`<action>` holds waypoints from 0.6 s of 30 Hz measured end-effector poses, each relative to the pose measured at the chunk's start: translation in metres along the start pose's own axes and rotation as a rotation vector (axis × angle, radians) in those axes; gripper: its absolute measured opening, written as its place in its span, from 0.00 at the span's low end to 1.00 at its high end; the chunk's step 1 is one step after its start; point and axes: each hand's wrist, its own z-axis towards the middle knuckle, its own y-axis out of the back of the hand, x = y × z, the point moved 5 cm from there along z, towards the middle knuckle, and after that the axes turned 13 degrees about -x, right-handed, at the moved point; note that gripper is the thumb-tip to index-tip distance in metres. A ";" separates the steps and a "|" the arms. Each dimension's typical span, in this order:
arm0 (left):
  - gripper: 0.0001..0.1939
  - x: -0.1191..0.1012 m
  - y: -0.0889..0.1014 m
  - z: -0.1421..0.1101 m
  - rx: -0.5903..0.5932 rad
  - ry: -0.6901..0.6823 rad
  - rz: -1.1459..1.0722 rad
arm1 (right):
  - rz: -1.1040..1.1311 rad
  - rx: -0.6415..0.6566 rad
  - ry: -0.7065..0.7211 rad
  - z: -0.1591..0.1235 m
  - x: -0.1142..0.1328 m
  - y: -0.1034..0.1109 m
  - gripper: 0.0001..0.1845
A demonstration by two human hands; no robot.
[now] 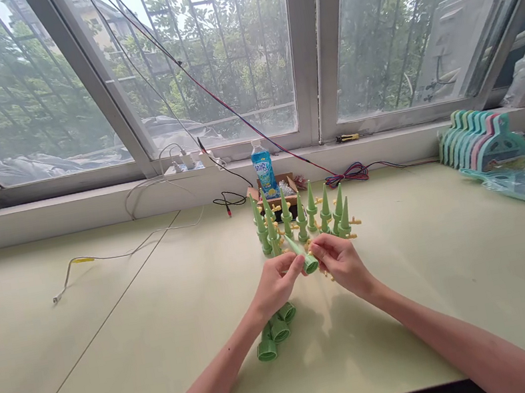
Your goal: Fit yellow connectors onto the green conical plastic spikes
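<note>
Between my hands is a green plastic watering spike (309, 263), tilted, its open threaded end toward me and its point away. My left hand (279, 278) grips its side with thumb and fingers. My right hand (342, 262) pinches at the other side of the spike; a small yellow part seems to be at its fingertips, mostly hidden. Behind the hands, several green spikes with yellow valves (301, 220) stand upright on the table. Below my left wrist lie several loose green spikes (280, 329), open ends toward me. Small yellow pieces (328, 276) show beneath my right hand.
A blue-labelled bottle (264, 169) stands in a small cardboard box (288, 202) behind the spikes. Coiled cable (347, 173) lies near the sill. A white cable (115, 256) crosses the left side. Pastel plastic items (481, 141) and a bagged one (520, 188) sit at right.
</note>
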 end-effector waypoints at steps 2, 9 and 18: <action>0.23 -0.001 0.000 0.000 0.002 -0.010 -0.007 | -0.007 0.000 -0.003 0.000 -0.001 0.000 0.14; 0.22 0.001 0.001 0.000 -0.025 -0.074 0.022 | -0.057 0.001 -0.023 0.000 -0.001 0.001 0.15; 0.12 -0.001 0.001 -0.002 -0.064 -0.227 0.166 | -0.172 -0.026 -0.037 0.002 -0.004 0.002 0.19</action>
